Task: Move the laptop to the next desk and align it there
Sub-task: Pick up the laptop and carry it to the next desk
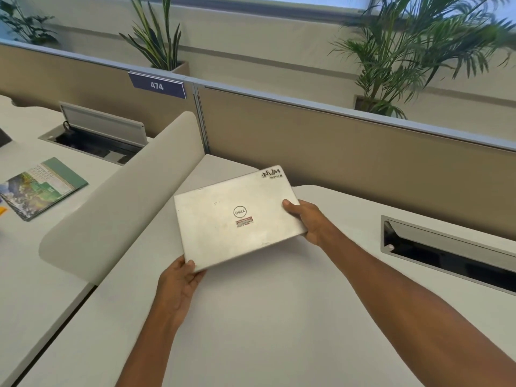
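Two hands: both on the closed laptop (237,216), carrying it.
Left hand (178,286): closed round the laptop's near-left corner, thumb on the lid, fingers underneath.
Right hand (307,219): clamped on the laptop's right edge, thumb on top.
Laptop position: in the air, tilted, above the desk (265,317) just right of the curved divider (117,196); a shadow shows under it, so not touching.
Laptop angle: skewed against the back partition (363,152), far-right corner pointing toward it.
Done, my read: the carry across looks nearly over; I'm already on the far side of the divider from the desk with the calendar (42,188).
Left: set it down, then square it up, probably against the desk edge or back partition.
Hidden: underside of the laptop and my fingers below it.
Hidden: near edge of the desk, cut off by the frame bottom.
Hard to read: red sticker under the logo, too small.
Cable tray (446,247): right of the laptop, well apart, lid open, inside dark.
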{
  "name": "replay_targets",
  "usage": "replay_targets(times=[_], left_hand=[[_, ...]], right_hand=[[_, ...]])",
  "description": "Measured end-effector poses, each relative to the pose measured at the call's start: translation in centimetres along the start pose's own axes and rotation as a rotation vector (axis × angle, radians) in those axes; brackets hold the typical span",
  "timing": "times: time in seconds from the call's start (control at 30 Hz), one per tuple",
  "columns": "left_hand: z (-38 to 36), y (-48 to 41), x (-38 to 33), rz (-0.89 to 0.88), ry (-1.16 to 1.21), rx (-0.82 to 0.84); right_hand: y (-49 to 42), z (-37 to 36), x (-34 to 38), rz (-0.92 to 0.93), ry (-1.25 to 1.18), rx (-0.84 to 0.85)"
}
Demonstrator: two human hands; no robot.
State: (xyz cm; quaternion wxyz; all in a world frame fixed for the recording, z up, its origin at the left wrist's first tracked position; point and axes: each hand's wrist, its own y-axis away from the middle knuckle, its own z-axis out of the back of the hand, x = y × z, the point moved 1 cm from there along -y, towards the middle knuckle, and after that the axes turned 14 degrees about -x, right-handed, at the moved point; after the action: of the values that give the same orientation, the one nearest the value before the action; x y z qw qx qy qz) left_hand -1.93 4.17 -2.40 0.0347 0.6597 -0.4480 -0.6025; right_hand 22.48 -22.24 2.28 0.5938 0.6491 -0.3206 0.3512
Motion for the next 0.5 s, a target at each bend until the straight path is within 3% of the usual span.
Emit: replay_targets(times=[0.13, 0.5], left_hand=[[-1.8, 1.8, -1.7, -0.003, -0.01, 0.034], [-4.3, 6.1, -1.0, -0.106, -0.215, -0.117]], right_hand=[[2.4, 1.6, -0.8, -0.036, -0.04, 0.017], [8.3, 6.8, -1.8, 0.001, -0.062, -0.053]])
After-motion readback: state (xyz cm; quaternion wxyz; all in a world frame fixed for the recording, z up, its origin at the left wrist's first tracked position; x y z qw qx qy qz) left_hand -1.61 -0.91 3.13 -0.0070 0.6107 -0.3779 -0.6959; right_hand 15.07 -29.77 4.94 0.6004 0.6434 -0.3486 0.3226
